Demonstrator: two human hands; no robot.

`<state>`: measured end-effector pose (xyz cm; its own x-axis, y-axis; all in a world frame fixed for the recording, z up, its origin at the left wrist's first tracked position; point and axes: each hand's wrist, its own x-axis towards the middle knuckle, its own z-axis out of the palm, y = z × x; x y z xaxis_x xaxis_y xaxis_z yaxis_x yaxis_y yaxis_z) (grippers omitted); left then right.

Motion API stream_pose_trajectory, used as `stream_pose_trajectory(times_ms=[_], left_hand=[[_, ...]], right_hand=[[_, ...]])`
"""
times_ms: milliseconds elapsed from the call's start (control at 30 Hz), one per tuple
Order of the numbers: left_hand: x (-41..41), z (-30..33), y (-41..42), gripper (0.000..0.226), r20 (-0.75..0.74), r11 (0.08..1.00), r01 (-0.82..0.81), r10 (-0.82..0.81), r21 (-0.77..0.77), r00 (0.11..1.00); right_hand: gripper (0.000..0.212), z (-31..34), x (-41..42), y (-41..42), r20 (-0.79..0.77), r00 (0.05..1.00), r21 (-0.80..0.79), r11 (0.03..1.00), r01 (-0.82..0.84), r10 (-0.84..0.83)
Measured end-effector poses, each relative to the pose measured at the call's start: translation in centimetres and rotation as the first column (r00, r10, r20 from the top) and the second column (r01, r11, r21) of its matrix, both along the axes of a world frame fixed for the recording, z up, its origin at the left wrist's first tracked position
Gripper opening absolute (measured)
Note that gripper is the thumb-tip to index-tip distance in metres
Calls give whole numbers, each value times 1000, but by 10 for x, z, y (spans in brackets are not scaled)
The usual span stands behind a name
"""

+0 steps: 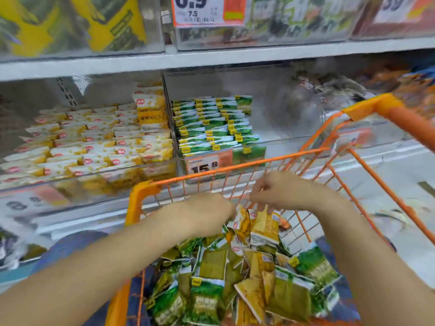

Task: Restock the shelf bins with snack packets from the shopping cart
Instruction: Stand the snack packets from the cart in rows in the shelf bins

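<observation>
Fingers first: the right hand (277, 192) has its fingers curled down, pinching the top of a yellow snack packet (264, 228) at the far end of the pile. The left hand (211, 214) is knuckles-up, fingers folded under and out of sight, its fingertip side against another yellow packet (242, 222); whether it actually grips that packet, I cannot tell. Both hands blur at the edges.

Out from the hands, the heap of green and yellow snack packets (235, 285) fills the near half of the orange shopping cart (141, 191), running off the bottom edge at 6 o'clock. The cart's far rim crosses just above the knuckles, tight over the right hand. The wire wall at 3 o'clock stands bare, with open basket floor beside the pile.

At 10 o'clock, the clear bin of white-and-yellow packets (94, 142) is packed in rows nearly to its front lip. At 12 o'clock, the bin of green packets (209, 123) is filled only on its left; the right side lies open.

A price tag reading 15.8 (203, 165) is partly cut by the cart rim. The bins at 2 o'clock are smeared beyond reading. The top shelf is cropped, showing a 6.9 tag (207, 10).
</observation>
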<state>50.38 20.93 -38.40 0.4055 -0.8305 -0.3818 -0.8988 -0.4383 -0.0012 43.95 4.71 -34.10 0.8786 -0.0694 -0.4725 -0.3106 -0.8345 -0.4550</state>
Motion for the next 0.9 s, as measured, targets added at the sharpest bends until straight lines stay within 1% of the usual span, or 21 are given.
stream_pose_trajectory(times_ms=[33,67,133,167,233,300,367,433,467,500,533,567,600,633,667,700,733,767,800,867,900], left_hand=[[2,-18,-4,40,-14,991,48,-46,125,999],[5,-34,-8,41,-8,981,69,-69,182,998],[6,-58,-10,42,-17,971,37,-34,236,999],[6,-67,-10,42,-32,966,11,-3,258,999],[5,-74,-8,38,-41,966,-3,14,259,999],[2,-66,-6,30,-32,973,6,1,231,1000],[2,-47,-5,20,-66,986,4,7,168,998],[4,-17,2,13,-141,999,-50,51,8,989],[5,0,9,18,-194,990,-99,77,-104,978],[5,14,16,21,-268,960,-166,102,-227,958],[3,26,23,24,-367,897,-250,109,-365,924],[-3,38,29,28,-455,787,-336,80,-517,887],[-10,46,34,33,-490,628,-401,36,-667,871],[-17,50,38,35,-450,457,-408,18,-790,893],[-21,51,40,33,-351,326,-344,38,-881,935],[-25,51,40,29,-221,249,-235,83,-940,972],[-25,47,38,25,-110,214,-132,114,-968,987],[-25,44,36,23,-34,209,-60,130,-976,991],[-24,41,35,22,-5,220,-35,133,-975,991],[-24,42,30,20,-31,266,-64,128,-962,991],[-25,45,28,20,-59,279,-94,131,-956,990]], right_hand=[[39,-7,-2,3,-21,1000,-43,999,-15,14],[42,-12,-3,4,-37,999,-105,994,-30,26],[45,-18,-5,5,-46,999,-210,977,-35,26],[45,-20,-4,5,-34,999,-203,979,-29,22],[46,-20,-4,4,5,1000,-136,991,-8,9],[46,-18,-6,3,34,999,-165,986,-9,15],[44,-16,-8,2,37,999,-252,967,-27,38],[47,-13,-9,0,42,999,-295,955,-16,29],[53,-11,-9,-1,71,997,-287,958,10,10],[61,-7,-10,-1,118,993,-244,969,49,-21],[69,-3,-9,-1,177,982,-154,983,98,-70],[73,1,-9,-2,215,966,-22,989,149,-141],[72,7,-10,-1,212,952,137,971,197,-223],[68,14,-11,1,160,944,303,925,230,-287],[64,20,-13,2,88,947,460,856,238,-310],[61,25,-16,3,44,956,587,782,210,-289],[58,28,-17,4,49,963,679,716,163,-266],[53,29,-16,3,92,957,746,656,116,-274],[46,30,-16,4,145,937,794,602,81,-317],[35,27,-14,2,214,882,847,530,46,-420],[32,26,-13,0,236,866,850,525,36,-440]])
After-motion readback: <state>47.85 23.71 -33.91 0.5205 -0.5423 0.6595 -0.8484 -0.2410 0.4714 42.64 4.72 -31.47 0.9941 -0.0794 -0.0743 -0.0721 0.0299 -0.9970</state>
